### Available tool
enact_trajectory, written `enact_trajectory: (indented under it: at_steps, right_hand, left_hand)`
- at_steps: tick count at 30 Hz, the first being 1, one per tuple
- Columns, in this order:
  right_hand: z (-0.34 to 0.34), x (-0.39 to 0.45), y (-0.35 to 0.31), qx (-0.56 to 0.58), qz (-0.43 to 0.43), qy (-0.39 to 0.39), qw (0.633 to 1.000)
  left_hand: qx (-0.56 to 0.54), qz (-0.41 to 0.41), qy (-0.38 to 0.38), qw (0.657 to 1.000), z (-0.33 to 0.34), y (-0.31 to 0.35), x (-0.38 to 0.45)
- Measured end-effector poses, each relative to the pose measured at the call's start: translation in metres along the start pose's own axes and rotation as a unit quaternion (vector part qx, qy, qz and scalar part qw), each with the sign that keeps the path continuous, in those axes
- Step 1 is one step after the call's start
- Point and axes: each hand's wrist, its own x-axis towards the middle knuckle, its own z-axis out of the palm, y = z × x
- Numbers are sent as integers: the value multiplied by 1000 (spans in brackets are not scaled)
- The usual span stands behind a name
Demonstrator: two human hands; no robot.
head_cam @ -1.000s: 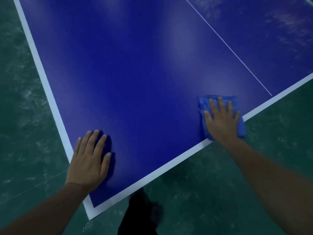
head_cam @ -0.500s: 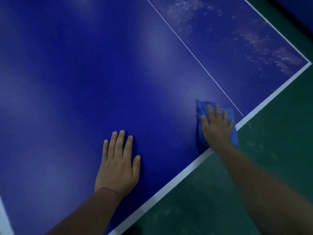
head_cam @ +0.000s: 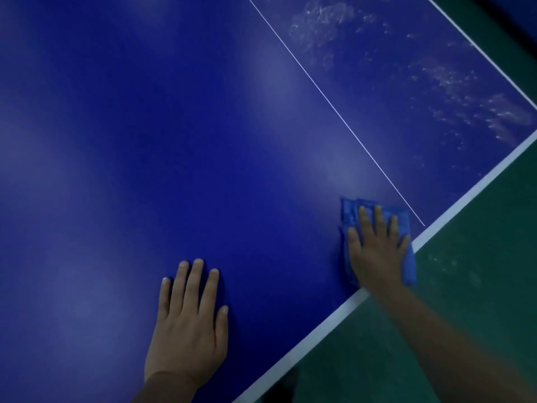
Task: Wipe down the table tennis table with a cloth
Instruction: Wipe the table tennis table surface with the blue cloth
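Observation:
The blue table tennis table [head_cam: 174, 141] fills most of the view, with a white border along its near edge and a thin white centre line [head_cam: 334, 112]. A folded blue cloth [head_cam: 350, 212] lies on the table close to the near edge, just left of the centre line. My right hand [head_cam: 374, 251] presses flat on the cloth with straight, spread fingers. My left hand [head_cam: 189, 324] rests flat on the bare table surface to the left, fingers straight. Whitish dusty smears [head_cam: 450, 77] cover the table half right of the centre line.
Green floor [head_cam: 465, 315] lies beyond the table's white near edge [head_cam: 319, 327] at lower right and past the far right corner. A dark shape [head_cam: 279, 391] shows at the bottom below the table edge.
The view has shifted right along the table, so the left corner has gone out of sight. My right hand and the cloth have slid toward the centre line. My left hand has moved right on the table.

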Motion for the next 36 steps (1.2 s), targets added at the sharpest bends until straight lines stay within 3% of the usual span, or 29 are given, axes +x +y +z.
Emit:
enact_trajectory:
  at_steps: [4, 7, 10, 12, 15, 17, 18, 19, 21, 23, 25, 27, 30, 32, 34, 36]
  right_hand:
    - [22, -48, -82, -36, -233, 69, 969]
    - [26, -40, -163, -3, -385, 54, 921]
    - [13, 14, -205, -17, -503, 3, 864]
    - [1, 71, -194, -48, -463, 14, 885]
    - [-18, 156, -139, -31, -219, 53, 974]
    - [-24, 163, -116, 42, -97, 21, 994]
    - [-19, 149, -118, 44, -78, 29, 996]
    - [-10, 124, -125, 28, -104, 50, 993]
    - [7, 60, -152, 20, -278, 71, 958]
    - [16, 17, -174, 9, -478, 45, 877]
    - [7, 43, -192, -18, -568, 6, 823]
    - [-4, 109, -202, -46, -525, 24, 850]
    - [-29, 210, -191, -31, -299, 17, 953]
    - [-33, 229, -190, 11, -198, 4, 980]
    - [-23, 201, -209, -11, -243, 22, 970]
    - [-11, 160, -232, -38, -385, 11, 922]
  left_hand:
    - [-30, -15, 45, 998, 0, -1, -1]
    - [-26, -34, 86, 995, 1, 0, -2]
    - [1, -36, 64, 997, -2, 2, 2]
    - [13, -36, 40, 998, -4, 3, 2]
    - [14, -31, 30, 999, -6, 2, 3]
    - [17, -23, 34, 999, -4, 1, 2]
    - [16, -20, 36, 999, -4, 0, 2]
    - [16, -19, 37, 999, -4, 0, 2]
    - [19, -20, 41, 999, -5, 2, 3]
    - [21, -23, 45, 998, -6, 4, 4]
    - [23, -27, 44, 998, -7, 5, 4]
    - [29, -27, 45, 998, -6, 5, 4]
    - [26, -18, 51, 998, -4, 3, 2]
    - [27, -14, 54, 998, -3, 2, 3]
    - [26, -13, 58, 998, -4, 2, 4]
    - [26, -10, 64, 998, -6, 4, 4]
